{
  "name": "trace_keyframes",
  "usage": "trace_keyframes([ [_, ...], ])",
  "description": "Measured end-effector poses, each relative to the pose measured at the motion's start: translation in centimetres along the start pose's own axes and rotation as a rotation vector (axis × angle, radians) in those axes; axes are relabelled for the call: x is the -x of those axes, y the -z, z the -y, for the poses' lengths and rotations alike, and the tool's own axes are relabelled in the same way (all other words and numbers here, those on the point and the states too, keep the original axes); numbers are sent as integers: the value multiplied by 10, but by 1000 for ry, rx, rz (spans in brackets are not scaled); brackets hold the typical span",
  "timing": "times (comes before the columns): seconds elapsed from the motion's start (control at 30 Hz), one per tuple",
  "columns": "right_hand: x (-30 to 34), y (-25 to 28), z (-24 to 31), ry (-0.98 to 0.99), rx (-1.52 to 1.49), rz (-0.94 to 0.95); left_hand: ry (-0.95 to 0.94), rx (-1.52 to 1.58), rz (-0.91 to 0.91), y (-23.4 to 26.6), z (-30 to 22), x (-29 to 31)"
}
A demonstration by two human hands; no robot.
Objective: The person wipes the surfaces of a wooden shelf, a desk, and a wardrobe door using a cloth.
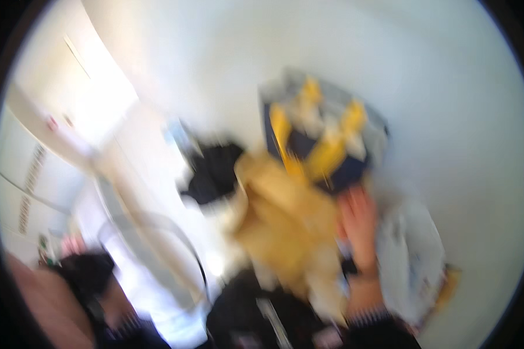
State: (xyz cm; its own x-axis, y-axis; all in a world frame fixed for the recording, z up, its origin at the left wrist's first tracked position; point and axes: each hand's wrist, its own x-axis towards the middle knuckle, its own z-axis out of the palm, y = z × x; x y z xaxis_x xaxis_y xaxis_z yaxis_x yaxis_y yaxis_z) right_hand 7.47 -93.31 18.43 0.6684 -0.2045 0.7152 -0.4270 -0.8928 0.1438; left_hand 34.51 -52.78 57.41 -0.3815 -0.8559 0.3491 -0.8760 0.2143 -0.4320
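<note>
The whole picture is smeared by motion. My right hand [359,224] reaches up from the lower right, beside the right side of a crumpled tan bag [291,218] that looks like paper. Its fingers are too blurred to show whether they grip the bag. Just above the fingertips is a grey and dark blue bag [332,142] with yellow straps. At the lower left, my left forearm ends at a dark, blurred thing [93,270] that covers most of my left hand [73,244]. The left fingers cannot be made out.
A whitish plastic bag [410,259] lies right of my right wrist. Beyond the tan bag's left side is a black bundle [212,171]. A black bag or cloth [256,317] fills the bottom middle. Pale wall panels [41,174] stand at the left, near a thin dark curved cord [195,253].
</note>
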Motion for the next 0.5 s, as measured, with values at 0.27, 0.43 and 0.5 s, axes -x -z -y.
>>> trace_keyframes([
  [0.27, 31, 44, 86, -551, -211, 419, 222, -287, -228, 51, -1, 82],
  [0.43, 21, 67, 148, -543, 88, 424, 191, -372, -169, 28, 74, 154],
  [0.5, 17, 75, 143, -553, 211, 440, 205, -374, -140, 15, 100, 156],
])
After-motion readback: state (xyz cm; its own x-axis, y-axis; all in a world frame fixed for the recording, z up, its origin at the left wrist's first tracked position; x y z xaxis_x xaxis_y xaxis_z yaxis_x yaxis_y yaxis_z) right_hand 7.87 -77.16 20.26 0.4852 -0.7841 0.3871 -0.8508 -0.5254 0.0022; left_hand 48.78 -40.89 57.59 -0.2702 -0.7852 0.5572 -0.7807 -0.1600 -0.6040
